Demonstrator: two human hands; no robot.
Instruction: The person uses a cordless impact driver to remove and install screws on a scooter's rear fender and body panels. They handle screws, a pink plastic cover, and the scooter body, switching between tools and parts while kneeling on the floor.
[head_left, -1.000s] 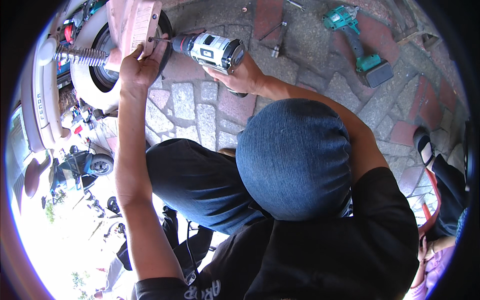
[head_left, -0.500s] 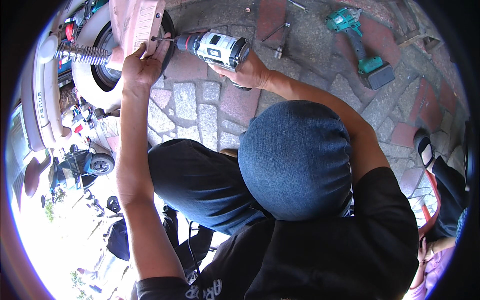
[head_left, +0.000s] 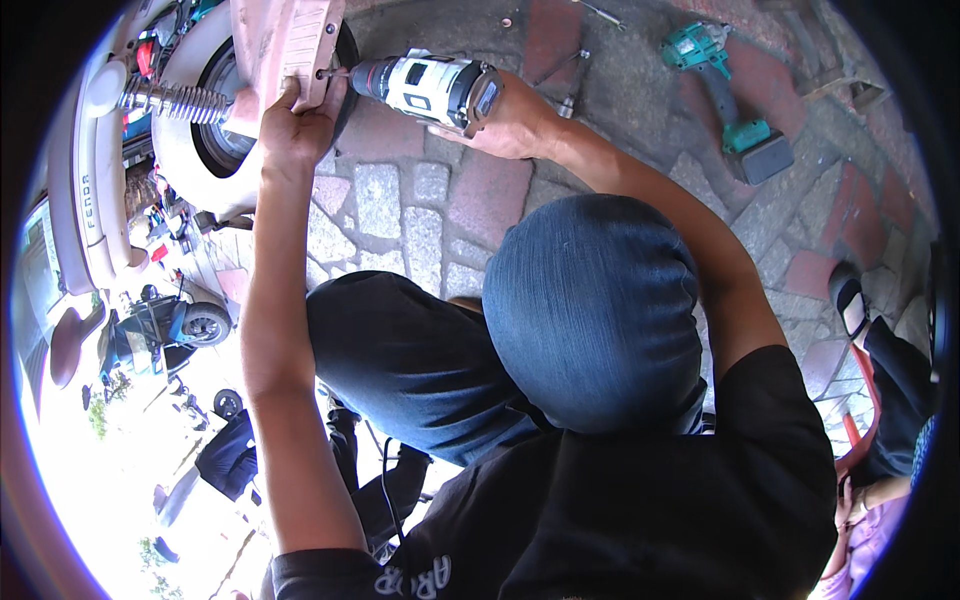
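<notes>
My left hand [head_left: 296,130] grips the lower edge of a pale pink moulded panel [head_left: 294,35], fingers wrapped against it. My right hand [head_left: 510,128] holds the handle of a white-and-black cordless drill [head_left: 425,88], its chuck close to the panel and its short bit at a hole there, beside my left fingertips; how deep the bit sits I cannot tell. Behind the panel are a white-rimmed scooter wheel [head_left: 180,150] and a coil-spring shock absorber [head_left: 170,98].
A teal cordless tool [head_left: 745,140] lies on the stone paving [head_left: 485,195], near metal hand tools [head_left: 598,14]. Scooters [head_left: 160,325] stand at left. Another person's sandalled foot [head_left: 850,300] and hands [head_left: 850,500] are at the right edge, by a red tubular object [head_left: 857,435].
The whole view has shifted slightly, with both hands and the panel now further right. The drill's chuck sits a little closer to the panel and less bit shows.
</notes>
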